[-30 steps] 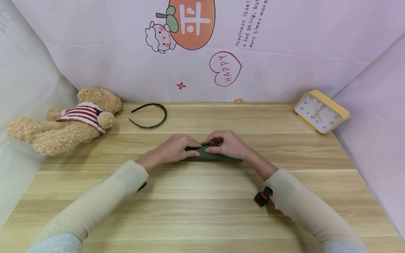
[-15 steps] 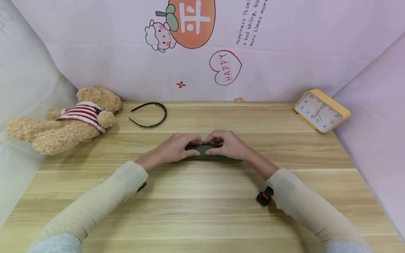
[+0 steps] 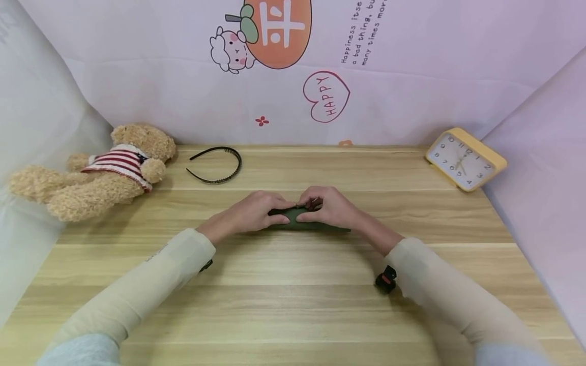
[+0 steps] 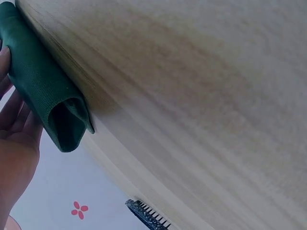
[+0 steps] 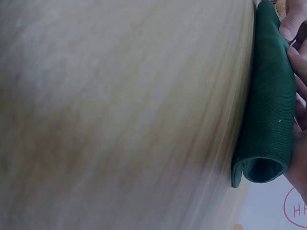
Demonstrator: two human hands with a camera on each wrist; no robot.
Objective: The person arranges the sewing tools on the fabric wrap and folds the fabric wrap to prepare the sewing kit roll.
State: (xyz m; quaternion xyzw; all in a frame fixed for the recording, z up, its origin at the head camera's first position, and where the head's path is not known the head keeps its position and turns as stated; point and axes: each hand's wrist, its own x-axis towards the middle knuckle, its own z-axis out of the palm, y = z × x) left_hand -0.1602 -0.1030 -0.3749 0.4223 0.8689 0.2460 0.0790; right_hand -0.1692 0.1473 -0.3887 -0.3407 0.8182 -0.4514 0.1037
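A dark green cloth piece (image 3: 294, 219), rolled into a flattened tube, lies crosswise on the table between both hands. My left hand (image 3: 252, 211) grips its left part, thumb on the near side and fingers over the top. From the right, my right hand (image 3: 336, 207) pinches the same top edge, its thumb close to the left thumb. In the left wrist view the green cloth (image 4: 41, 72) shows a hollow open end with a loose flap. The right wrist view shows the cloth's other end (image 5: 268, 110), also hollow, with one edge hanging outside the roll.
A teddy bear (image 3: 114, 170) in a striped shirt lies at the back left. Beside it is a black toothed headband (image 3: 238, 165). A yellow clock (image 3: 464, 158) stands at the back right of the wooden table (image 3: 284, 315). A printed white cloth (image 3: 393, 107) hangs behind.
The left fingertips have moved right along the top edge and now nearly meet the right ones, covering the small piece seen between them earlier. The green cloth stays in place.
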